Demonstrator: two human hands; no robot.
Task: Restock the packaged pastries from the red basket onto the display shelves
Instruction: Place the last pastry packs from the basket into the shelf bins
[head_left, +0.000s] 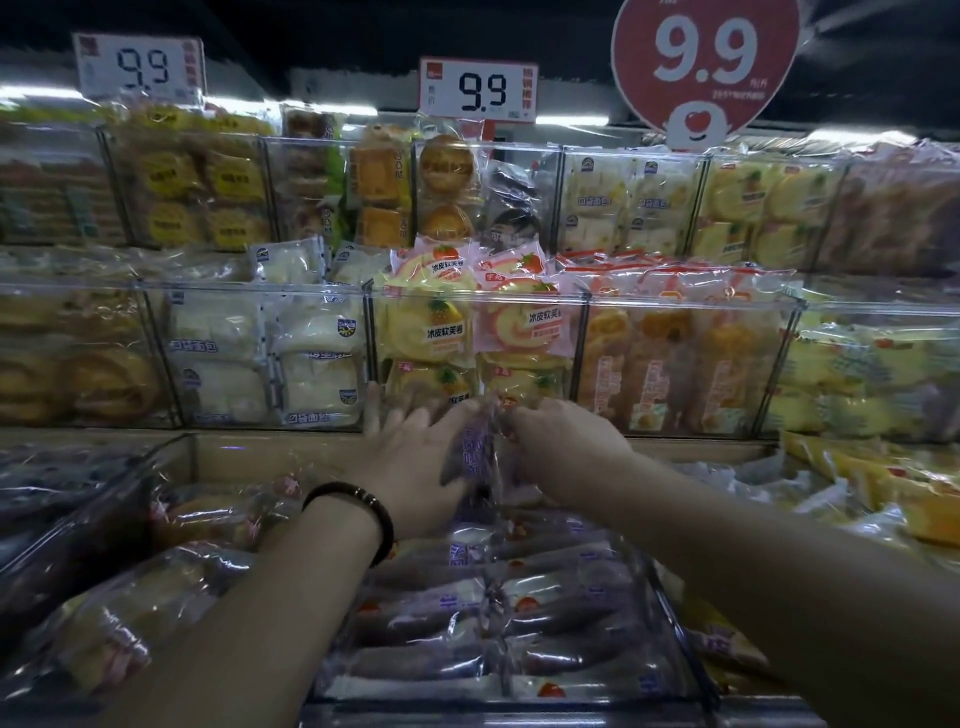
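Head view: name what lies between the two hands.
A clear purple-printed pastry packet stands between the left hand and the right hand, touching both, in the head view.

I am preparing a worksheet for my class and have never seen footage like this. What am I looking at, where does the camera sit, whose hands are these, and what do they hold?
There is no machine here: a person works with two bare hands. The single picture comes from a camera worn on the person's head, looking forward and down.

The left hand, with a dark bracelet on its wrist, touches a clear packet with purple print, fingers spread. The right hand pinches the same packet. Both hands are blurred.

Below them lie similar packets in rows. Behind stand clear shelf bins full of wrapped breads and rolls, under price signs reading 9.9.
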